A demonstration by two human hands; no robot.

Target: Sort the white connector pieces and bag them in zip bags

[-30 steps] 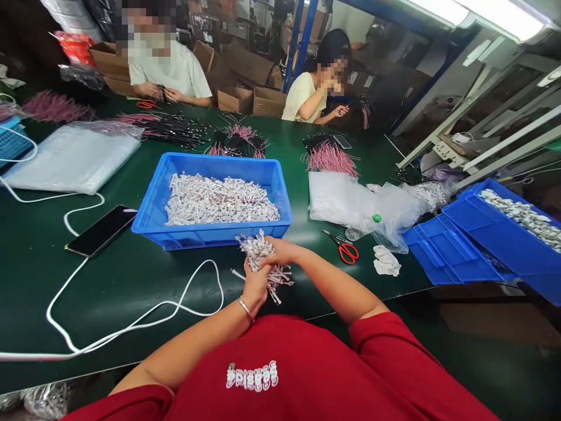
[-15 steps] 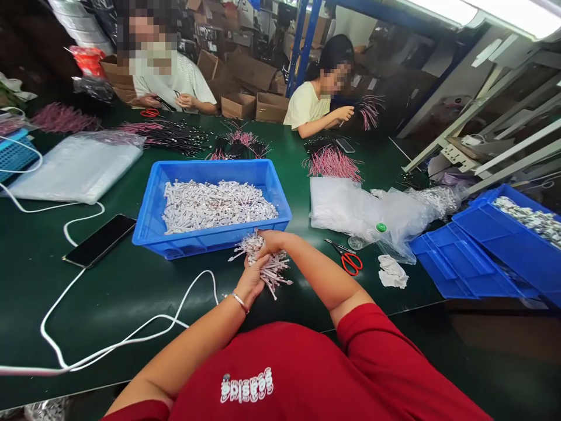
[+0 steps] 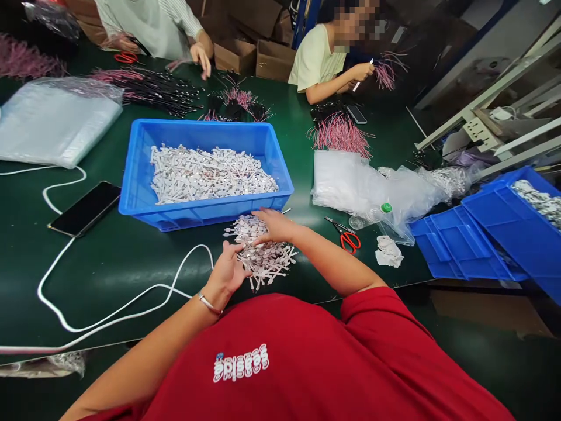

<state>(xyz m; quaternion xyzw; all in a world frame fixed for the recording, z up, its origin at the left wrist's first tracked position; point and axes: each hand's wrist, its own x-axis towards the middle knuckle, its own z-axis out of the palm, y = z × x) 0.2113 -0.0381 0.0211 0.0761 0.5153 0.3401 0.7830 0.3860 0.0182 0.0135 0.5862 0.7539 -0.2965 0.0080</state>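
A loose pile of short white cable pieces with connector ends (image 3: 267, 260) lies on the green table, between my body and a blue plastic bin (image 3: 210, 211). My left hand (image 3: 228, 269) is open at the pile's left side, its fingertips touching the pieces. From the right, my right hand (image 3: 274, 225) reaches over the top of the pile with fingers spread, close to the bin's front wall. Some fingertips are hidden among the pieces. Inside the bin is a broad heap of similar white pieces (image 3: 210, 175).
Left of the bin lie a phone (image 3: 85, 209) and a white cable (image 3: 56, 304). To the right are red-handled scissors (image 3: 349, 240), crumpled tissue (image 3: 388, 251), plastic bags (image 3: 342, 181) and stacked blue bins (image 3: 464, 245). Two people work across the table beside pink-and-black wire bundles (image 3: 339, 134).
The bunch of white pieces that both hands held now lies spread on the table. My hands have opened and moved apart, the left one leftward. The view has tilted down.
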